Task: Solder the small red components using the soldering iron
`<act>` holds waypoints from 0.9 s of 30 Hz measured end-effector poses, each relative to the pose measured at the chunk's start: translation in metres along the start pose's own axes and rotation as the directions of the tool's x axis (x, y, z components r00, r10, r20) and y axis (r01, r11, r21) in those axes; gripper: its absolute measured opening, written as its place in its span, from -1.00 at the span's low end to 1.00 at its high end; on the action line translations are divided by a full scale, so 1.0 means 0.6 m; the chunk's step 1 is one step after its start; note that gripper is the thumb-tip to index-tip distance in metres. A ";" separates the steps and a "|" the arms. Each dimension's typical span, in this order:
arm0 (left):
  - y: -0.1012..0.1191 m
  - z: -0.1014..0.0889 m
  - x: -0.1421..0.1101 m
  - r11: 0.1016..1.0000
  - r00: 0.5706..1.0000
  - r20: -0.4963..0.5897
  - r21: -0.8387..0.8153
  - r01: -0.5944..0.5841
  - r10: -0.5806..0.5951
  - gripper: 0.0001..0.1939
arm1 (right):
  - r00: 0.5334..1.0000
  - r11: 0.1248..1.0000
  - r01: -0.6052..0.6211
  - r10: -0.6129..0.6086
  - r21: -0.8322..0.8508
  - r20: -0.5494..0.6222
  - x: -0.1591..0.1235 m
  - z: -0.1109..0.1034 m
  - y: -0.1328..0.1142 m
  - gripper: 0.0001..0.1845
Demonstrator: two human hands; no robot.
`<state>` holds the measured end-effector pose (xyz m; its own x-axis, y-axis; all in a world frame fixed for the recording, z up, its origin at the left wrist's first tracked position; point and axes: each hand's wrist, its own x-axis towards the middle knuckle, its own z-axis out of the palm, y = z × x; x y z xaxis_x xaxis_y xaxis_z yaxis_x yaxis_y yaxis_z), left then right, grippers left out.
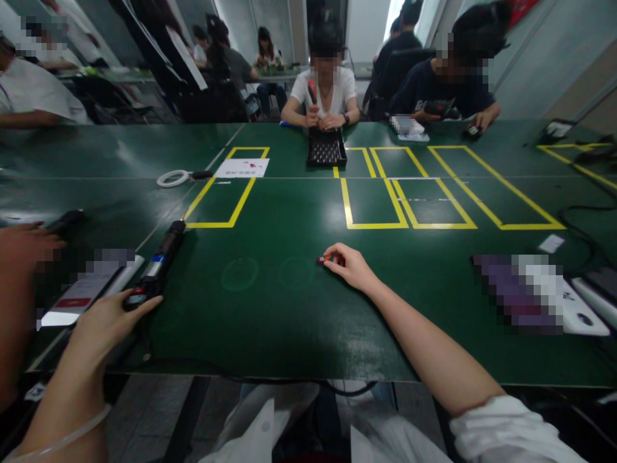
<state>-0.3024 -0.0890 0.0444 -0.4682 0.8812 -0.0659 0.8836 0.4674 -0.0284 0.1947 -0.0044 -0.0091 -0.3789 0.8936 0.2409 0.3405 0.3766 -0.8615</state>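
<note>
At the left, my left hand (103,321) has its thumb and fingers around the rear end of a black electric screwdriver (155,265). The tool lies slanted on the green table (270,334), its tip pointing away from me. My right hand (354,267) is low over the middle of the table, with thumb and fingers pinched on a small red and black piece (321,260). Most of that piece is hidden by the fingers, and its kind does not show. Two faint ring marks are on the tabletop left of this hand.
Yellow tape outlines (378,226) mark the table's far half. A white card (243,168) and a white tape roll (173,179) lie there. Across from me, a person works over a black tray (326,149). Phones (585,315) lie at the right; another person's hand (29,247) is at far left.
</note>
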 end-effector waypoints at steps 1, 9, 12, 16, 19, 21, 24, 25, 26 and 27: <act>0.001 -0.001 0.001 1.000 0.999 0.039 0.006 0.010 -0.010 -0.29 | 1.000 1.000 -0.001 0.001 0.001 0.002 0.000 0.000 0.001 -0.85; 0.021 -0.015 -0.011 0.999 0.986 0.164 0.021 -0.038 0.034 -0.22 | 1.000 1.000 0.015 -0.015 -0.001 -0.003 0.001 0.004 0.007 -0.84; 0.033 -0.013 -0.016 0.996 0.985 0.155 0.019 -0.086 0.082 -0.22 | 1.000 1.000 0.025 -0.025 -0.010 -0.005 0.001 0.004 0.008 -0.85; 0.061 -0.008 -0.027 0.985 0.981 0.080 -0.017 -0.174 0.174 -0.25 | 1.000 0.999 0.028 -0.028 -0.020 -0.003 0.001 0.004 0.005 -0.85; 0.099 -0.006 -0.038 0.965 0.963 0.083 -0.081 -0.251 0.258 -0.29 | 0.999 0.999 0.041 -0.042 -0.033 -0.011 0.001 0.003 0.002 -0.87; 0.132 -0.005 -0.045 0.945 0.945 0.079 -0.112 -0.307 0.317 -0.32 | 0.999 0.998 0.049 -0.049 -0.040 -0.017 0.001 0.002 0.001 -0.87; 0.185 -0.001 -0.052 0.898 0.904 0.046 -0.146 -0.415 0.425 -0.31 | 0.999 0.998 0.043 -0.044 -0.037 -0.019 0.001 0.002 0.000 -0.89; 0.204 0.000 -0.054 0.879 0.887 0.036 -0.159 -0.449 0.460 -0.30 | 0.999 0.999 0.039 -0.040 -0.033 -0.018 0.001 0.001 -0.001 -0.89; 0.223 0.001 -0.056 0.862 0.872 0.027 -0.170 -0.478 0.489 -0.31 | 0.999 0.999 0.035 -0.035 -0.030 -0.016 0.001 0.001 -0.001 -0.89; 0.242 0.002 -0.059 0.845 0.857 0.020 -0.177 -0.504 0.515 -0.33 | 0.999 0.999 0.030 -0.031 -0.027 -0.015 0.001 0.001 -0.002 -0.88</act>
<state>-0.1573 -0.0525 0.0415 0.0540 0.9944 -0.0912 0.9820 -0.0363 0.1855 0.1935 -0.0042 -0.0084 -0.3762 0.8851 0.2738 0.3520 0.4100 -0.8414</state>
